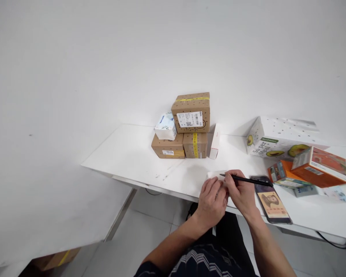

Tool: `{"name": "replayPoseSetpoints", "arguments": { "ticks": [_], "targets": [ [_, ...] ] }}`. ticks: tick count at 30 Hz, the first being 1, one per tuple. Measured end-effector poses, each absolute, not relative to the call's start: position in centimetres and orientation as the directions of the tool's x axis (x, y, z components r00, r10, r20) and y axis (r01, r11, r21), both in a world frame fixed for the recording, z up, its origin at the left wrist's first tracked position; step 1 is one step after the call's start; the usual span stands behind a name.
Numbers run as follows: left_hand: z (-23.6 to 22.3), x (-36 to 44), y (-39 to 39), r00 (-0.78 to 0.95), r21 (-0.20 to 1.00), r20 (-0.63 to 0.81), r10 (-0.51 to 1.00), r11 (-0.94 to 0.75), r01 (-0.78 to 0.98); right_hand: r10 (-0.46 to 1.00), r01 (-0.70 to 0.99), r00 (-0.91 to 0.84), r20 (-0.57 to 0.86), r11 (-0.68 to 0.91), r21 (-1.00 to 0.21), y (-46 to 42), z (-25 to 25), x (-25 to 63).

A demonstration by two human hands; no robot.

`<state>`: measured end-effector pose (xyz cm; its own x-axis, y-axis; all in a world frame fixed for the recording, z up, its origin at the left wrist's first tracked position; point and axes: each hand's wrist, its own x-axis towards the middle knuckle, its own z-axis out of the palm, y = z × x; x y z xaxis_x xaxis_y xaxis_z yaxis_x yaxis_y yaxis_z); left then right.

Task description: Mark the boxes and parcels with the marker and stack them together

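Note:
My right hand (pixel 242 194) grips a slim black pen (pixel 250 180), whose tip points left. That tip is just over a small white item (pixel 215 174) at the table's front edge; whether it is paper or a little box I cannot tell. Curled over the same item, my left hand (pixel 213 202) holds it against the table, its fingers together and covering most of it. The two hands touch or nearly touch. Close to the right hand lies a phone (pixel 273 202) with a picture of a figure on it.
Cardboard boxes (pixel 192 115) are stacked against the wall, with a white tissue pack (pixel 165 127) and a narrow white box (pixel 215 141) beside them. Rightward stand a white avocado-print carton (pixel 288 134) and orange boxes (pixel 320 167). A cable (pixel 334 242) hangs below the white table (pixel 127 154).

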<state>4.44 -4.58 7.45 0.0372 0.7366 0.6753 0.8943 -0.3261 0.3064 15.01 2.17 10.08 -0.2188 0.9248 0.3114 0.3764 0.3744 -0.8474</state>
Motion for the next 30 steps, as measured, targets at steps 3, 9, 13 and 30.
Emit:
{"name": "replayPoseSetpoints", "arguments": {
  "ticks": [3,9,13,30],
  "targets": [
    [7.4,4.5,-4.5,0.034,0.321,0.671,0.741,-0.331,0.888,0.923,0.386,-0.225,0.311,0.378,-0.842,2.2,10.0,15.0],
    [7.3,4.5,-4.5,0.023,0.321,0.689,0.724,-0.333,0.886,0.916,0.431,-0.250,0.315,0.397,-0.810,2.3,10.2,14.8],
    [7.3,4.5,-4.5,0.025,0.316,0.681,0.732,-0.324,0.892,0.913,0.466,-0.277,0.300,0.400,-0.789,2.3,10.3,14.8],
    [7.2,4.5,-4.4,0.037,0.262,0.722,0.691,-0.324,0.909,0.979,-0.002,0.116,0.170,0.172,-0.985,2.7,10.3,17.1]
  ]
}}
